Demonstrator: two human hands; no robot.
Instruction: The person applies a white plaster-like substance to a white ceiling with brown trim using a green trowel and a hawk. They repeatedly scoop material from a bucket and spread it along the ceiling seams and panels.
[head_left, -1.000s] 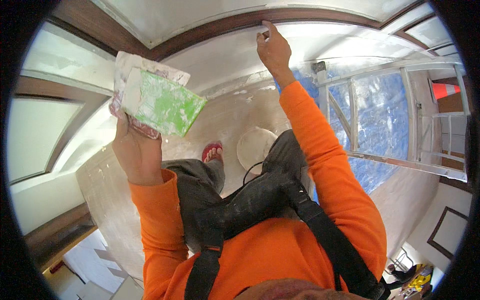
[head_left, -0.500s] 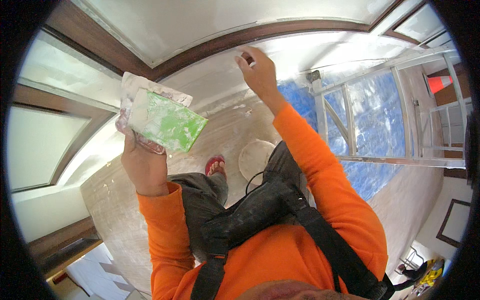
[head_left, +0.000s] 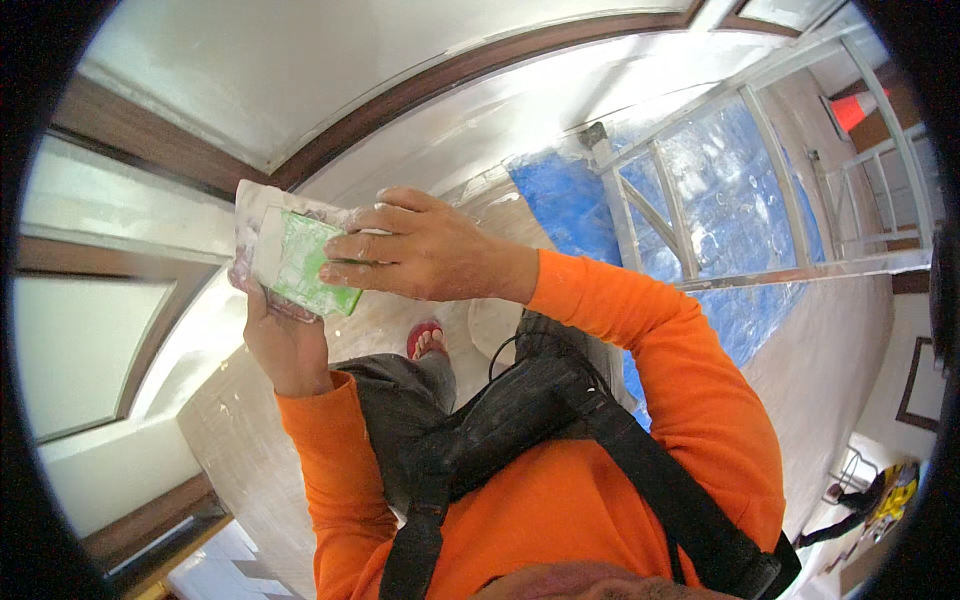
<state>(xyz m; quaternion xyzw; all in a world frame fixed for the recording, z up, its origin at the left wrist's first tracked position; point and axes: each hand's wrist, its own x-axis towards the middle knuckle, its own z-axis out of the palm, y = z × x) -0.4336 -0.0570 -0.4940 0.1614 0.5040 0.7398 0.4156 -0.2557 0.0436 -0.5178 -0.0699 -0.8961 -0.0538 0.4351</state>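
My left hand (head_left: 285, 345) grips a plaster-smeared board (head_left: 256, 200) by its lower edge, with the thumb over the front. On the board lies a flat green putty spreader (head_left: 303, 250), partly coated in white. From the right, my right hand (head_left: 435, 248) reaches across to the spreader. Its fingers are stretched and spread over the spreader's right side, with white residue on the tips. The right thumb is hidden, and whether it presses from behind cannot be made out.
A metal ladder (head_left: 690, 215) stands at the right over a blue sheet (head_left: 570, 205). Below my right forearm sits a pale round bucket (head_left: 490, 325), partly covered. Brown-framed wall panels (head_left: 170, 135) run ahead and left. An orange cone (head_left: 850, 110) and another person (head_left: 865, 500) are far right.
My right hand has come left and down from near the wall onto the green spreader, its curled fingers now spread. My left hand still holds the board, shifted slightly down.
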